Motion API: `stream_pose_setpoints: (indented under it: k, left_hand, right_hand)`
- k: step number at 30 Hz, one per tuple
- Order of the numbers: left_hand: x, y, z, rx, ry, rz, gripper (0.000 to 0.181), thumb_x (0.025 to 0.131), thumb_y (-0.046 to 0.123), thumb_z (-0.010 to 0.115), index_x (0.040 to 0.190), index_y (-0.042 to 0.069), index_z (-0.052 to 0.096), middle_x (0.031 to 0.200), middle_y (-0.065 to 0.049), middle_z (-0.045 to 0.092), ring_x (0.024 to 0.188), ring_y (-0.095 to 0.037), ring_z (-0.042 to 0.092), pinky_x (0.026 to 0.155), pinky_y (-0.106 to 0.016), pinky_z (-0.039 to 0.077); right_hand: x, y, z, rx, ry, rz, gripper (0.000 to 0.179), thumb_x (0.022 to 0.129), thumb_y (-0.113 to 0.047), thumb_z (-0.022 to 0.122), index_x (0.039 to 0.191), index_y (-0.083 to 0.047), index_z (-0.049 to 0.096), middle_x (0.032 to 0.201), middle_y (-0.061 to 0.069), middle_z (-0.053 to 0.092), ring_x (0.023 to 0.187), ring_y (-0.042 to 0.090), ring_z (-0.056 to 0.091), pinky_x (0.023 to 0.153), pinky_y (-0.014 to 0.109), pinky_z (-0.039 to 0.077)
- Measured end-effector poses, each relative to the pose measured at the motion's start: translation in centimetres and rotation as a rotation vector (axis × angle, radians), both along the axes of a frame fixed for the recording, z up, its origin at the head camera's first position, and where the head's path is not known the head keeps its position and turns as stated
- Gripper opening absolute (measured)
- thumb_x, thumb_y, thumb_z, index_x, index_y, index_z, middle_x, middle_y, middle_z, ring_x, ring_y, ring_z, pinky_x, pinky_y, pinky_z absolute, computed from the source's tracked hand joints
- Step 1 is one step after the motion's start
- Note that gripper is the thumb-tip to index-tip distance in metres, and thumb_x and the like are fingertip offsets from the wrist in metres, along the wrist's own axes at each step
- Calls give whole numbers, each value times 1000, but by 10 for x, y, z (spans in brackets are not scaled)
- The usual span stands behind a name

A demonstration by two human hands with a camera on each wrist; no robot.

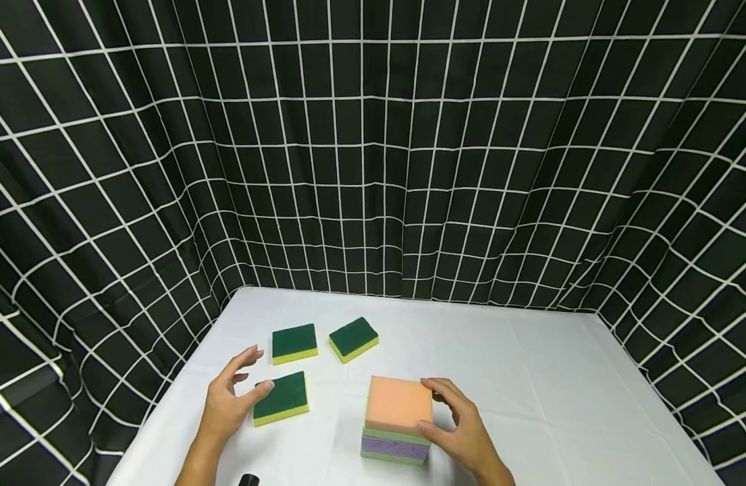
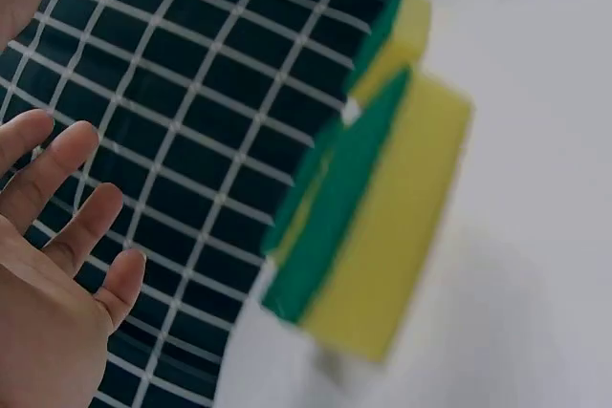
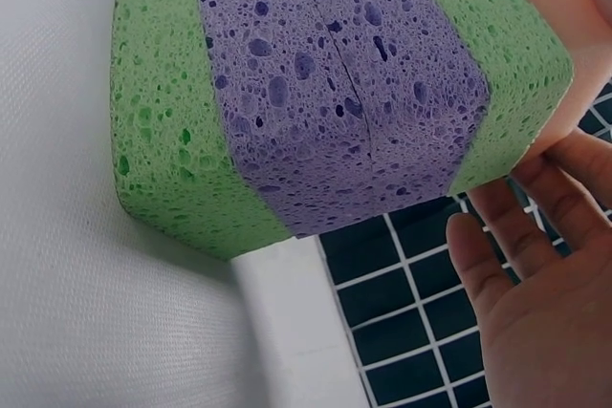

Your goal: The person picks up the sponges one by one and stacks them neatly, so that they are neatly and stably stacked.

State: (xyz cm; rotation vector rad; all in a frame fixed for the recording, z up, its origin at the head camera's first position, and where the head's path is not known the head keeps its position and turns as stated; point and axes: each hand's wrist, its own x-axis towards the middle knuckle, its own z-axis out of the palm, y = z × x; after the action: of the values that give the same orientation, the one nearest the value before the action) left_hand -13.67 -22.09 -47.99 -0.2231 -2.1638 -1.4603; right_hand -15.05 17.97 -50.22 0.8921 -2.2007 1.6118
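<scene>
A stack of sponges stands near the front middle: a bottom light green sponge (image 3: pixel 163 93), a purple layer (image 3: pixel 335 74), an upper light green sponge (image 3: pixel 497 54) and an orange sponge (image 1: pixel 400 403) on top. My right hand (image 1: pixel 464 428) pinches the orange sponge at its right side, thumb at the front corner and a finger at the back. My left hand (image 1: pixel 227 405) hovers at the left with fingers spread and nothing held, its thumb overlapping the near green-and-yellow scrub sponge (image 1: pixel 284 397) in the head view. Whether it touches that sponge I cannot tell.
Behind the near scrub sponge lie a second scrub sponge (image 1: pixel 295 343) and a tilted third one (image 1: pixel 353 339), green sides up. A small black object (image 1: pixel 248 480) shows at the front edge of the white table (image 1: pixel 530 405). Dark gridded curtains (image 1: pixel 385 169) enclose the table.
</scene>
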Motion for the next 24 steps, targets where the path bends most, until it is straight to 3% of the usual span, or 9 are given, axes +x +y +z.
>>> stream_pose_setpoints:
  k: [5, 13, 24]
  left_hand:
    - [7, -12, -12, -25, -137, 74, 61, 81, 6, 77, 136, 5, 52, 127, -13, 58, 110, -18, 49, 86, -34, 38]
    - [0, -19, -39, -41, -302, 59, 64, 83, 18, 78, 139, 6, 49, 130, -10, 57, 114, -30, 47, 89, -48, 39]
    - [-4, -25, -56, -98, -357, 3, 75, 77, 21, 83, 139, -1, 47, 133, -14, 54, 112, -27, 49, 91, -44, 40]
  right_hand:
    - [1, -1, -1, -10, -17, 7, 54, 82, -6, 75, 132, -9, 56, 126, 4, 56, 112, 20, 54, 92, 34, 46]
    - [2, -3, 1, -19, 8, 21, 54, 82, -4, 74, 132, -5, 55, 124, 7, 56, 111, 21, 54, 91, 33, 46]
    - [0, -1, -2, -15, 0, 21, 55, 82, -4, 73, 133, -7, 55, 124, 6, 56, 112, 21, 54, 92, 28, 45]
